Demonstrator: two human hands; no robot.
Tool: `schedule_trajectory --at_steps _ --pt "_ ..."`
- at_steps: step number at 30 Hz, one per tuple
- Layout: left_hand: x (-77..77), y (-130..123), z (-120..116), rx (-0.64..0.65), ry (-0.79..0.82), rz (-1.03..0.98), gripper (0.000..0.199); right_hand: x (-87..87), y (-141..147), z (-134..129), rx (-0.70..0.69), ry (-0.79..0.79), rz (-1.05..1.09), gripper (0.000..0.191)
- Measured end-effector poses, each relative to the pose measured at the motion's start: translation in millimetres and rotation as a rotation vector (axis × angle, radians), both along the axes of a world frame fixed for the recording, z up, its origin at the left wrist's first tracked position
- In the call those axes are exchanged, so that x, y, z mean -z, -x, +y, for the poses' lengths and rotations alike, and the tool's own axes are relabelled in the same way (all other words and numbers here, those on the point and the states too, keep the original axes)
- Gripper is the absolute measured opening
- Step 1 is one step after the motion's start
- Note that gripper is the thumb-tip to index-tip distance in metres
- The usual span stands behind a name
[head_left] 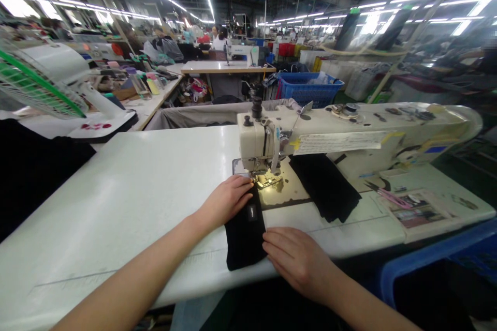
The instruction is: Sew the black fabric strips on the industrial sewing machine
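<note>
A black fabric strip (pixel 244 243) with a small white-lettered label (pixel 252 212) lies on the pale sewing table, its far end at the presser foot (pixel 267 181) of an industrial sewing machine (pixel 295 134). My left hand (pixel 223 201) rests on the strip's left side, fingers stretched out flat, their tips close beside the foot. On the near right edge of the strip, my right hand (pixel 297 258) has its fingers pressed together at the cloth; its thumb is hidden. Under the machine arm, to the right, lies a stack of black fabric pieces (pixel 326 186).
Pink-handled scissors (pixel 394 197) and dark pliers (pixel 378 184) lie right of the stack. A blue basket (pixel 388 274) stands below the table's right front. Dark cloth (pixel 34 170) and a fan (pixel 58 77) are at left. Another sewing machine (pixel 244 51) and people are farther back.
</note>
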State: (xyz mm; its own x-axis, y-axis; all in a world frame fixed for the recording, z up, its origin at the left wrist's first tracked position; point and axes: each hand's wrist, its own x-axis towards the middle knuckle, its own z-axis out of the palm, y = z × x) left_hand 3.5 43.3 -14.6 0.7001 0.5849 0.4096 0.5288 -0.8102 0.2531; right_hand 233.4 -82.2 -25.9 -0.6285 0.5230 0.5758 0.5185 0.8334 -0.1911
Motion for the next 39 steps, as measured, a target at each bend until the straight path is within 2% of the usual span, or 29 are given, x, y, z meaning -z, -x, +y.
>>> schedule_trajectory --at_steps 11,14,17,21,23,25,31,39 --pt "-0.6 1 6 -0.009 0.008 0.024 0.026 -1.5 3 0 0.008 0.006 0.011 0.023" --pt "-2.6 0 -3 -0.044 -0.035 0.027 0.028 -0.6 2 -2 0.016 0.008 -0.003 0.025" --pt "-10.4 0 -33 -0.041 -0.071 0.053 0.028 -1.2 0 -8 0.015 0.005 -0.018 0.024" --pt "-19.5 5 -95 0.145 0.010 0.124 0.026 -4.8 -2 -16 0.012 0.048 -0.044 0.025" --pt "-19.0 9 -118 0.188 -0.010 0.172 0.031 -5.3 -3 -18 0.008 0.078 -0.080 0.026" --pt "-15.6 13 -130 0.191 -0.049 0.210 0.036 -4.5 -4 -20 0.004 0.088 -0.105 0.027" --pt "-6.1 14 -124 0.179 -0.047 0.207 0.037 -3.6 -3 -17 0.011 0.072 -0.100 0.027" --pt "-9.8 11 -117 0.171 -0.044 0.194 0.036 -3.7 -1 -4 0.012 0.098 -0.078 0.023"
